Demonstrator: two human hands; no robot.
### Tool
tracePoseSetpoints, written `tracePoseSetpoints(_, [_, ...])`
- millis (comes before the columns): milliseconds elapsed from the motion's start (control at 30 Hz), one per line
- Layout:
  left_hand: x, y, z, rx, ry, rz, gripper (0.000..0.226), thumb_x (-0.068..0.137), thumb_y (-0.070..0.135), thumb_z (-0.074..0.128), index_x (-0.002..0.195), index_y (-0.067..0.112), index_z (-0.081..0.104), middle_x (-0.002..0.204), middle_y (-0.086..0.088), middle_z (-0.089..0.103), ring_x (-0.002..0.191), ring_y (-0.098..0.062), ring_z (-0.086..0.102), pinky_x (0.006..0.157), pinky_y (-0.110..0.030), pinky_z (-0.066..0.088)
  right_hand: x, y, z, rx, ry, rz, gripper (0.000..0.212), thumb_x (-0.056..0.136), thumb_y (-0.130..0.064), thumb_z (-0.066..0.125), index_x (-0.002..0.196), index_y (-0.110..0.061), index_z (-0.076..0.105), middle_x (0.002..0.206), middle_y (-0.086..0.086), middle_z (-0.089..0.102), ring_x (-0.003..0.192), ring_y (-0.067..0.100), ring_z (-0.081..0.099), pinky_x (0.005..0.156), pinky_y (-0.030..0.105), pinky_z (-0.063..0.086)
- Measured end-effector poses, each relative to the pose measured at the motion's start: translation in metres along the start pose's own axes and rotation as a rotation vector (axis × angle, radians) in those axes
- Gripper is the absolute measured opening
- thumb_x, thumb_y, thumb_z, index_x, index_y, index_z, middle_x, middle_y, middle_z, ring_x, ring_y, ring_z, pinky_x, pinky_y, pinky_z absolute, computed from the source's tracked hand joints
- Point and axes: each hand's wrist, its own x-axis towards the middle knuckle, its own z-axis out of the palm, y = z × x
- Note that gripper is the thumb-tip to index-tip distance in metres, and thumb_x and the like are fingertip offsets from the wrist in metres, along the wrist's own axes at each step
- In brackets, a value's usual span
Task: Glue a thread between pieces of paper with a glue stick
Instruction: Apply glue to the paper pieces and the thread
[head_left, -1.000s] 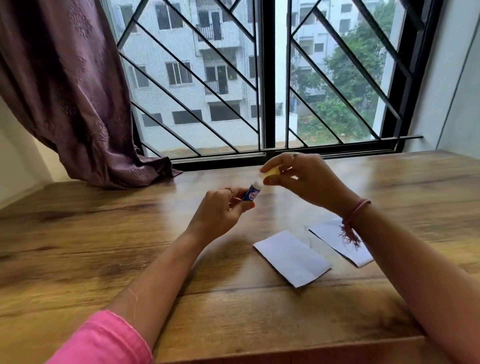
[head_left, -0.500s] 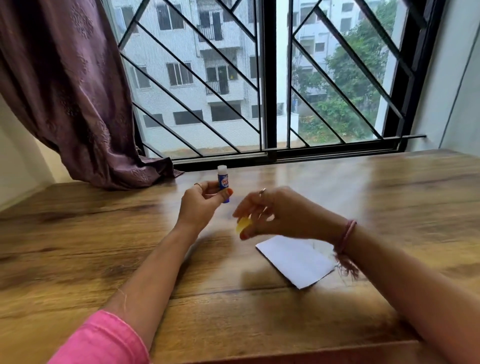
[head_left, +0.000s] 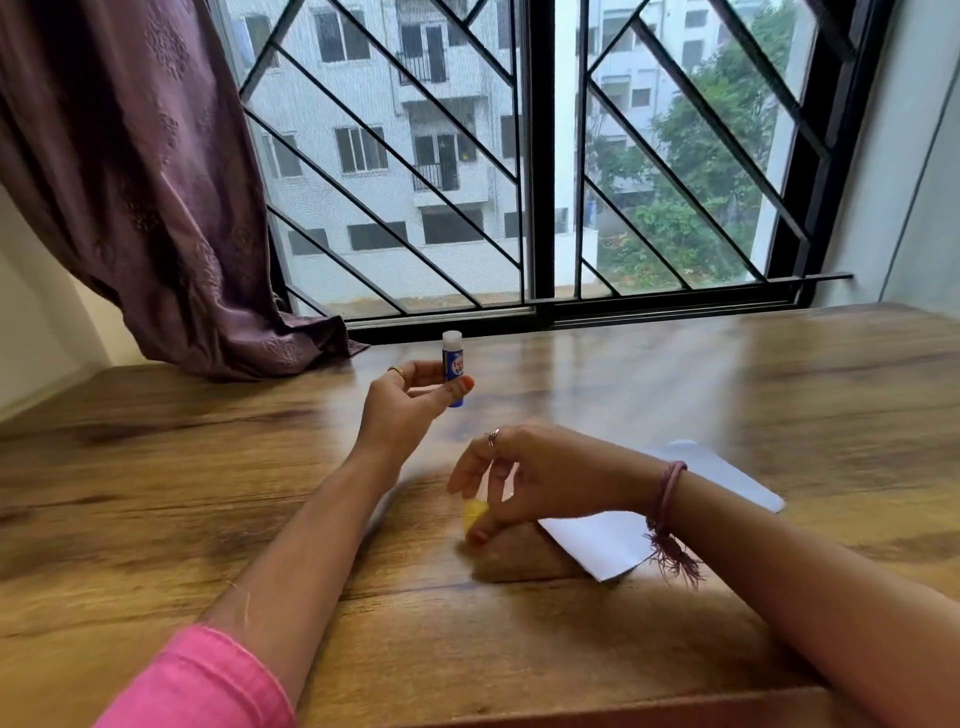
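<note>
My left hand (head_left: 402, 402) holds a small blue glue stick (head_left: 452, 369) upright above the wooden table (head_left: 208, 493), its white tip uncovered. My right hand (head_left: 540, 478) pinches the yellow cap (head_left: 474, 514) low over the table, just left of a white paper piece (head_left: 602, 545). A second white paper piece (head_left: 727, 475) lies behind my right wrist, partly hidden by it. I cannot make out the thread.
A barred window (head_left: 540, 156) runs along the table's far edge. A purple curtain (head_left: 130, 182) hangs at the left and rests on the table's back left corner. A wall (head_left: 914, 156) closes the right side.
My right hand pulled the yellow cap off the glue stick and carried it down and left to the table. My left hand turned the stick upright and moved it left.
</note>
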Motion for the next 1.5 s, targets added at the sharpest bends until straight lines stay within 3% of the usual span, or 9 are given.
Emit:
tracePoseSetpoints(200, [-0.01,0.016,0.005,-0.181,-0.05,-0.041,0.036,0.062,0.03,0.083,0.092,0.017,0.067,0.094,-0.005,0.074,0.093,-0.02,0.069,0.085,-0.032,0.052,0.003,0.016,-0.018,0.291,0.544,0.119,0.025,0.074,-0.029,0.079,0.091,-0.018,0.065,0.074,-0.007,0.065,0.057,-0.004,0.057,0.054,0.012,0.045])
tracePoseSetpoints(267, [-0.014,0.02,0.008,-0.207,-0.072,-0.042,0.041,0.058,0.034,0.082,0.092,0.017,0.068,0.093,-0.004,0.074,0.095,-0.02,0.069,0.084,-0.031,0.051,0.003,0.018,-0.017,0.454,0.609,0.169,0.031,0.07,-0.031,0.081,0.09,-0.017,0.062,0.075,-0.001,0.068,0.059,0.003,0.062,0.05,0.014,0.046])
tracePoseSetpoints(533, [-0.022,0.025,0.017,-0.254,-0.119,-0.031,0.049,0.053,0.04,0.084,0.093,0.016,0.071,0.088,-0.003,0.074,0.1,-0.028,0.066,0.096,-0.042,0.048,0.008,0.018,-0.003,0.429,0.665,0.222,0.045,0.064,-0.038,0.084,0.088,-0.009,0.061,0.071,0.002,0.07,0.056,0.008,0.066,0.045,0.017,0.046])
tracePoseSetpoints(733, [-0.026,0.027,0.019,-0.269,-0.158,-0.028,0.047,0.051,0.038,0.084,0.089,0.014,0.071,0.087,-0.005,0.074,0.099,-0.026,0.066,0.101,-0.044,0.045,0.007,0.019,-0.002,0.399,0.686,0.214,0.028,0.071,-0.034,0.08,0.081,-0.014,0.063,0.07,-0.002,0.068,0.055,0.004,0.066,0.044,0.014,0.045])
tracePoseSetpoints(900, [-0.027,0.026,0.02,-0.294,-0.186,-0.047,0.044,0.052,0.037,0.083,0.087,0.014,0.073,0.087,-0.008,0.073,0.1,-0.028,0.065,0.103,-0.044,0.042,0.01,0.016,0.004,0.326,0.651,0.236,0.023,0.084,-0.031,0.069,0.093,-0.011,0.061,0.08,-0.003,0.065,0.062,0.015,0.07,0.047,0.011,0.042])
tracePoseSetpoints(967, [-0.028,0.027,0.021,-0.304,-0.201,-0.051,0.042,0.053,0.036,0.083,0.087,0.014,0.073,0.086,-0.008,0.073,0.098,-0.026,0.065,0.102,-0.042,0.043,0.01,0.016,0.005,0.337,0.629,0.239,0.021,0.087,-0.029,0.065,0.096,-0.01,0.061,0.081,-0.006,0.063,0.059,0.011,0.068,0.048,0.009,0.04])
tracePoseSetpoints(1067, [-0.027,0.027,0.019,-0.316,-0.232,-0.051,0.032,0.057,0.034,0.081,0.084,0.016,0.074,0.082,-0.005,0.073,0.092,-0.021,0.065,0.095,-0.036,0.044,0.009,0.017,0.007,0.5,0.568,0.234,0.022,0.091,-0.026,0.06,0.102,-0.006,0.061,0.079,-0.004,0.064,0.052,0.002,0.061,0.047,0.011,0.038])
tracePoseSetpoints(1300, [-0.026,0.03,0.016,-0.34,-0.234,-0.049,0.024,0.062,0.033,0.077,0.081,0.017,0.076,0.081,-0.004,0.071,0.086,-0.02,0.062,0.089,-0.033,0.044,0.007,0.019,0.002,1.272,0.299,0.158,0.025,0.096,-0.022,0.048,0.105,-0.005,0.064,0.088,0.001,0.071,0.059,0.007,0.062,0.047,0.013,0.044])
tracePoseSetpoints(1500, [-0.024,0.029,0.017,-0.351,-0.181,-0.021,0.041,0.05,0.037,0.084,0.083,0.016,0.074,0.082,-0.002,0.074,0.09,-0.019,0.067,0.093,-0.034,0.046,0.006,0.022,0.0,1.09,0.46,0.22,0.047,0.07,-0.03,0.074,0.107,-0.003,0.066,0.08,-0.003,0.067,0.058,0.001,0.057,0.05,0.011,0.043])
